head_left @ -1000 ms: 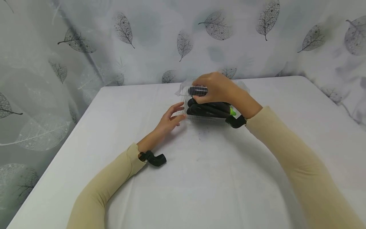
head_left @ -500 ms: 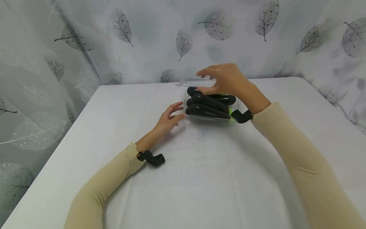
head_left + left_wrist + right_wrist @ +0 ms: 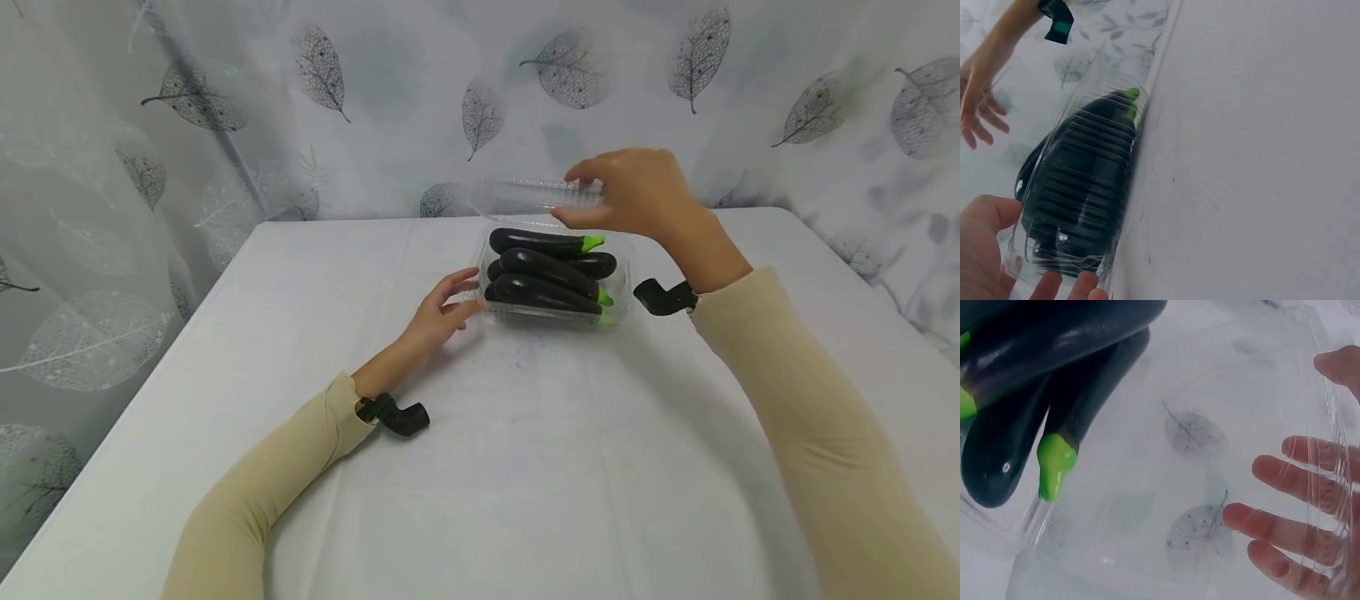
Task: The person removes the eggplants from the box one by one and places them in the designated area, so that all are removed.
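Several dark eggplants [image 3: 547,292] with green stems lie piled in a clear plastic container [image 3: 622,296] toward the back of the table. Its hinged clear lid [image 3: 510,198] is raised at the rear. My right hand [image 3: 641,193] holds the lid at its right end; the right wrist view shows the fingers [image 3: 1285,519] through the plastic and the thumb [image 3: 1336,364] at its edge. At the container's left end is my left hand [image 3: 441,312], fingertips against the wall. In the left wrist view the thumb and fingertips bracket that end.
A white cloth [image 3: 480,467] covers the table. Behind and beside it hangs a leaf-patterned curtain [image 3: 405,92]. Each wrist carries a black camera mount, the left mount [image 3: 401,418] low over the cloth and the right mount [image 3: 662,297] beside the container.
My right hand has moved up and to the right with the lid, which swings up and back from over the eggplants, uncovering the top one. My left hand stays at the container's end.
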The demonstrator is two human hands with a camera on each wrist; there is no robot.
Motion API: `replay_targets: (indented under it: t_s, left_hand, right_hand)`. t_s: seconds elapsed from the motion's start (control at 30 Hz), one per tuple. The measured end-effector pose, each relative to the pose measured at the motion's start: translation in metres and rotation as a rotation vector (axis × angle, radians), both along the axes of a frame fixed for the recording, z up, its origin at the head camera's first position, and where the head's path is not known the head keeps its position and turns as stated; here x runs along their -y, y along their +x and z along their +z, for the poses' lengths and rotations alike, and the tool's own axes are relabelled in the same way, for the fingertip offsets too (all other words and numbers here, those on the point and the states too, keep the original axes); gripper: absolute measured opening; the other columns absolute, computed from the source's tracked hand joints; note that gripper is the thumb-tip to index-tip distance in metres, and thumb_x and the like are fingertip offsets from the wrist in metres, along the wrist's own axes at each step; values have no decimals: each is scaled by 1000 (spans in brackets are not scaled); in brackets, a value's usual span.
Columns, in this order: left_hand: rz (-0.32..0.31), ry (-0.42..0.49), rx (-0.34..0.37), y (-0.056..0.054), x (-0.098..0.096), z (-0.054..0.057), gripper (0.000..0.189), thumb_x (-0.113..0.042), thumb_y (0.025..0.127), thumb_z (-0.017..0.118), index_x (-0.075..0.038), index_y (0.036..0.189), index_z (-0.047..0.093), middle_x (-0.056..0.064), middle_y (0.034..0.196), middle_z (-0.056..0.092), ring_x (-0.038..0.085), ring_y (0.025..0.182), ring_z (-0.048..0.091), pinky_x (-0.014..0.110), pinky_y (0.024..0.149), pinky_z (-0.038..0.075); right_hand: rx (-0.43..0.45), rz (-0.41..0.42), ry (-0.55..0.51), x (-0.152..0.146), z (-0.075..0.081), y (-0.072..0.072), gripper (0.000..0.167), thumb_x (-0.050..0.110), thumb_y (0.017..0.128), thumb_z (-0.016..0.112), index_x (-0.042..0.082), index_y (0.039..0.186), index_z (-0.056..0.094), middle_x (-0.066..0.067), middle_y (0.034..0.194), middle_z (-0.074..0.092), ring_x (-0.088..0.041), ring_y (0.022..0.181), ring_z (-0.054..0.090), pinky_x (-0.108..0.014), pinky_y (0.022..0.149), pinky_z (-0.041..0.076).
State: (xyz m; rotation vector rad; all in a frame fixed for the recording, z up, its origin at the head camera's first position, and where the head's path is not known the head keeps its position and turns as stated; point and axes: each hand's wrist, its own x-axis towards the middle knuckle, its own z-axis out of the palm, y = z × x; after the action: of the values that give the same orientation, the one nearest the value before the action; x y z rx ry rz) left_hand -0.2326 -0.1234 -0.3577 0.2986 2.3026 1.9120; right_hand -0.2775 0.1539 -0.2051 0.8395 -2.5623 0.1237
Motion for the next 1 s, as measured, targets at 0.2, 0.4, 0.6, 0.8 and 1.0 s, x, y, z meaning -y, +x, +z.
replay_targets:
  t_s: [0.2,0.4,0.6,0.8,1.0]
  left_hand:
    - [-11,5,-6,0,0,-1,56,-16,96,60,-19,148,41,8,145,47,24,110,57,28,78,44]
    - [-4,6,-5,1,1,0,56,-17,96,61,-20,148,41,7,144,48,23,108,58,28,78,43]
    - [-2,4,-5,1,1,0,55,-17,96,61,-21,148,41,7,143,48,24,110,58,29,78,44]
    - [6,-3,3,2,1,-1,55,-18,96,62,-21,147,42,7,143,49,25,113,57,29,79,44]
    - [10,-4,-1,1,-1,0,55,-18,96,62,-21,147,42,8,143,49,26,113,58,30,80,44]
  right_hand:
    - [47,-62,-44,-15,4,2,54,55,84,64,16,120,69,-6,101,73,-27,81,64,-41,57,45]
    - [6,-32,-178,-28,1,2,54,47,82,70,15,126,67,-9,109,72,-29,94,65,-46,67,46]
    - [-133,92,-315,-37,-9,-3,54,33,76,78,10,124,67,-11,124,67,-32,112,62,-51,84,50]
    - [-277,267,-393,-44,-20,-12,57,33,76,75,0,121,67,-18,127,63,-38,122,55,-52,106,37]
    - [-346,312,-402,-50,-26,-15,56,35,78,70,-2,120,66,-22,123,64,-41,125,52,-52,114,25]
